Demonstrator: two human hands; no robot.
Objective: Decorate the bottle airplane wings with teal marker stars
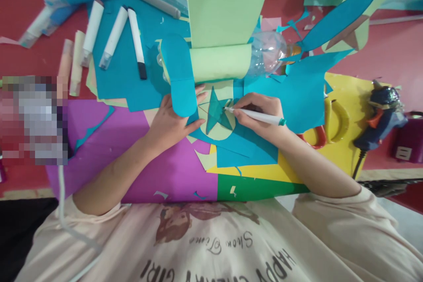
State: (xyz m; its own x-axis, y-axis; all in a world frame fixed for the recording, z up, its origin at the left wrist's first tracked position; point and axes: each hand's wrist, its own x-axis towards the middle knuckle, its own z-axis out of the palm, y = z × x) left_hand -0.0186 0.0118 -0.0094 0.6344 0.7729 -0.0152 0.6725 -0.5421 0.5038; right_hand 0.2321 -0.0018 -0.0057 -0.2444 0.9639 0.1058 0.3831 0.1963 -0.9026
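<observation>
My right hand [259,112] grips a white marker [262,116] with a green end, its tip on a star [216,112] coloured in green. The star is drawn on a pale green paper piece with a rounded lower edge [228,134]. At the left edge of that piece rests my left hand [175,116], thumb and fingers apart; a blue rounded paper strip [183,79] hides part of it. Just beyond lies a clear plastic bottle [267,53] wrapped in pale green paper [220,61], with a long blue paper blade [340,20] by its capped end.
Several white markers [114,37] lie on blue paper at the left. To the right are scissors with yellow and red handles [337,121] and a dark blue glue gun [378,119] with a cord. Purple sheets [132,176] and paper scraps [206,158] cover the near side.
</observation>
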